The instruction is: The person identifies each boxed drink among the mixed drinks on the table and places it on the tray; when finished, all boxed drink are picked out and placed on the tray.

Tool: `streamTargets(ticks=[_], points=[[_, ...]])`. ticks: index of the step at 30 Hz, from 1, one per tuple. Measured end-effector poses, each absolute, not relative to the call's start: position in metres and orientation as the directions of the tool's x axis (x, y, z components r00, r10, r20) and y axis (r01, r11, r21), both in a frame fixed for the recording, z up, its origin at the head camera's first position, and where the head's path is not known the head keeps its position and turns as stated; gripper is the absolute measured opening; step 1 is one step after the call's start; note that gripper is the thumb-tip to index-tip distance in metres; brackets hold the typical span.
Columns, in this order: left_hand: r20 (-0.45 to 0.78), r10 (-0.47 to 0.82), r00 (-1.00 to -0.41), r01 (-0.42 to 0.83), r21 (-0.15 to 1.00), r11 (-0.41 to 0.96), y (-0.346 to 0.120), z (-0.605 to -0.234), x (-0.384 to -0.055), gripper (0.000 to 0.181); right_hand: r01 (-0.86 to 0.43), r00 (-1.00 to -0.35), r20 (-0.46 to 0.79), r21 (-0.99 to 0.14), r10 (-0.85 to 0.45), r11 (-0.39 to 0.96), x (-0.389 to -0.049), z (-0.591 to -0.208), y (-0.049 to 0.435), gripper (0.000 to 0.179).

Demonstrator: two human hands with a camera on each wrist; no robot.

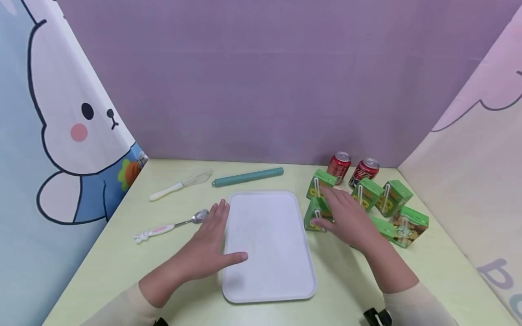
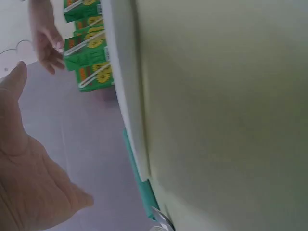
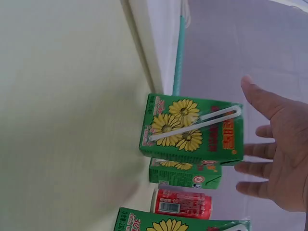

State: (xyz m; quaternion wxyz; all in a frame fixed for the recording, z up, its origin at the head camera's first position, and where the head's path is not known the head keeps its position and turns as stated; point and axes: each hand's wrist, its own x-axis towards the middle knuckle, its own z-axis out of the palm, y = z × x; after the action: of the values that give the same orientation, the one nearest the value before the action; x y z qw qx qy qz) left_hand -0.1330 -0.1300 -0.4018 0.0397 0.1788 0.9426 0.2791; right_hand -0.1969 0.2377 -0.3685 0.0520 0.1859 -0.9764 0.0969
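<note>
A white tray (image 1: 269,244) lies in the middle of the table. My left hand (image 1: 208,246) is spread at the tray's left edge, thumb over the tray, holding nothing; whether it touches the rim I cannot tell. My right hand (image 1: 348,217) reaches over the green drink cartons on the right, its fingers extended. Nearest to it is a front-left carton (image 3: 192,127) with yellow flowers and a white straw on its face. In the right wrist view that hand (image 3: 284,149) stands just beside this carton, and no grip on it shows. Behind it is another carton (image 1: 320,181).
More green cartons (image 1: 409,226) stand at the right. Two red cans, a left one (image 1: 339,166) and a right one (image 1: 364,171), are behind them. A teal rod (image 1: 247,177) lies behind the tray. A whisk (image 1: 181,184) and a rabbit-handled spoon (image 1: 171,225) lie left.
</note>
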Motion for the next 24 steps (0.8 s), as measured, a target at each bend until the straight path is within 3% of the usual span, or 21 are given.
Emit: streamTargets(ticks=[5,10,16,24], points=[[-0.078,0.366,-0.927,0.256,0.583,0.771,-0.138,-0.414,-0.125,0.128,-0.349,-0.936,0.027,-0.187,-0.35,0.918,-0.214,-0.371,0.234,0.092],[-0.185,0.376,-0.908,0.219,0.555,0.802,-0.142,-0.422,-0.115,0.133,-0.357,-0.93,-0.03,-0.173,-0.367,0.918,-0.226,-0.374,0.232,0.075],[-0.232,0.441,-0.867,0.27,0.524,0.808,-0.143,-0.427,-0.11,0.138,-0.371,-0.926,-0.009,-0.167,-0.378,0.913,-0.235,-0.367,0.234,0.067],[-0.241,0.474,-0.847,0.326,0.468,0.821,-0.142,-0.427,-0.104,0.135,-0.396,-0.918,0.054,-0.172,-0.393,0.902,-0.242,-0.33,0.207,0.062]])
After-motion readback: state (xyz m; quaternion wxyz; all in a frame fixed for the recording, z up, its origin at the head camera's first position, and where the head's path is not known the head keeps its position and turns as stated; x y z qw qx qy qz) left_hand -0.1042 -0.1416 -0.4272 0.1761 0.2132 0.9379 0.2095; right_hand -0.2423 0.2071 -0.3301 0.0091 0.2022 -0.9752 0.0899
